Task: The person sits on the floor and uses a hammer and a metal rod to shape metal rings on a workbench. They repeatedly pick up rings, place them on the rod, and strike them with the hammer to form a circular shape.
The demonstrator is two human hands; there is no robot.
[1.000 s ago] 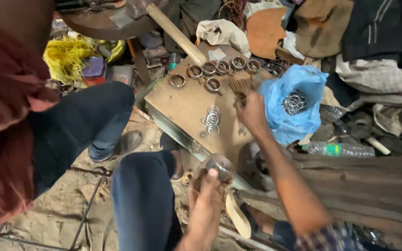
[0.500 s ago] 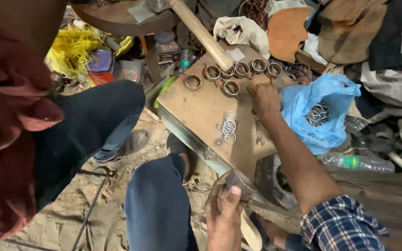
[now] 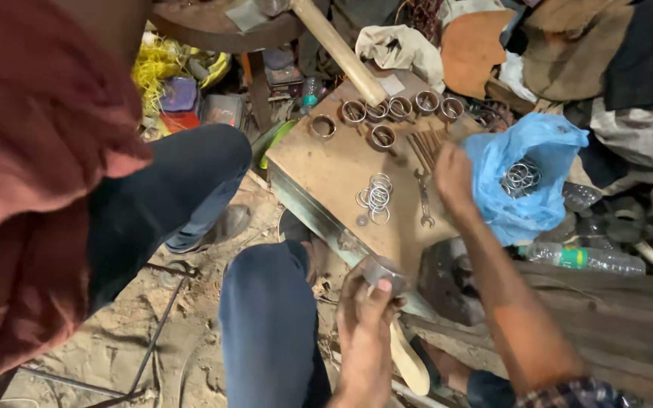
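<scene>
Fingers [image 3: 372,298] of the left hand [image 3: 364,332] gripped a metal ring [image 3: 384,270], lifted for handling; the right hand [image 3: 453,175] reached, fingers loosely curled and empty, toward rods [image 3: 422,145] on the surface [image 3: 319,170].

A cluttered metal workshop on a dirt floor.
Metal rings [image 3: 374,198], a wrench [image 3: 423,198] and short metal sleeves [image 3: 384,136] lie on a worn board [image 3: 326,170].

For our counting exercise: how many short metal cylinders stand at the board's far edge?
6: a row of four short metal cylinders beside the wooden handle, one farther left, one in front; others may be hidden.
</scene>
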